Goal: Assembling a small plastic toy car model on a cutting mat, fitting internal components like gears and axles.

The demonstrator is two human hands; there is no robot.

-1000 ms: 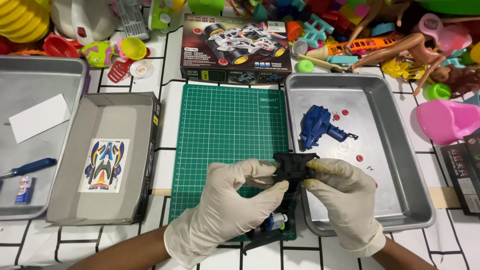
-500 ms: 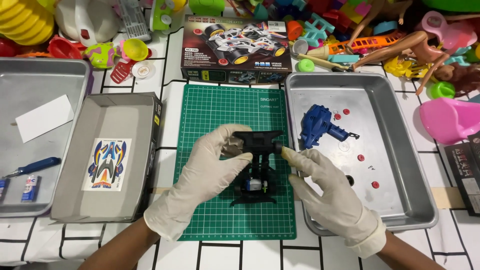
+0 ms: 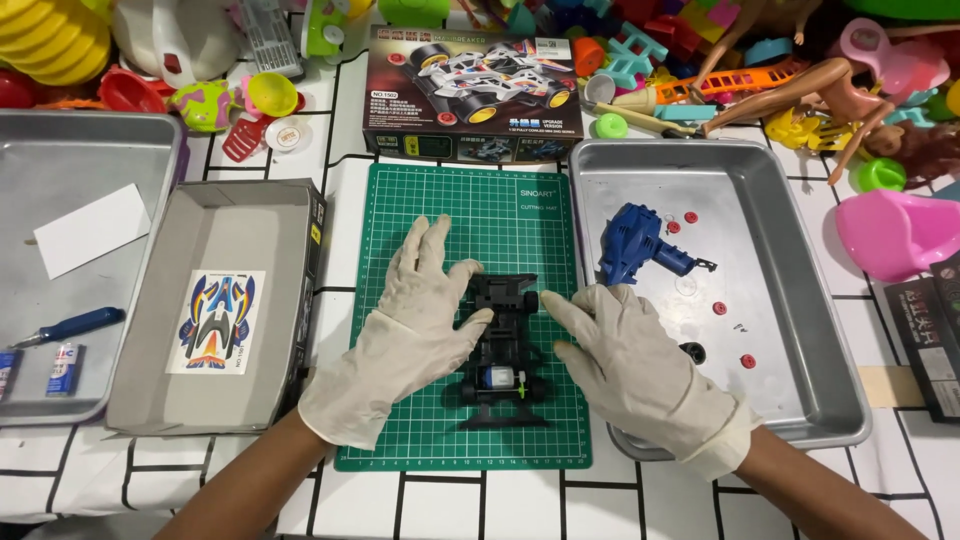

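Since half a second ago you have set the black toy car frame (image 3: 503, 345) down flat on the green cutting mat (image 3: 455, 225) and let it go; it was lifted between your fingers then, and now it lies lengthwise between your hands, its front pointing away from you. Your left hand (image 3: 405, 335) is spread open, palm down on the mat, with its thumb touching the frame's left side. Your right hand (image 3: 632, 358) is open too, fingers extended, the fingertips just at the frame's front right corner. Neither hand grips anything.

The frame carries a small motor with a green bit near its rear, and it looks only partly assembled. If you press down or nudge it with a flat palm, a loose piece could pop free and roll off the mat.

Just right of your right hand sits the metal tray (image 3: 800, 300) holding the blue car shell (image 3: 632, 245), several small red pieces (image 3: 719, 308) and a black wheel (image 3: 692, 352). Your right wrist lies over the tray's near rim; a careless sweep there could scatter those small parts or tip the tray's edge.

To your left, the open cardboard box lid (image 3: 215, 250) with the sticker sheet (image 3: 217, 320) lies close to your left forearm and could be knocked askew.
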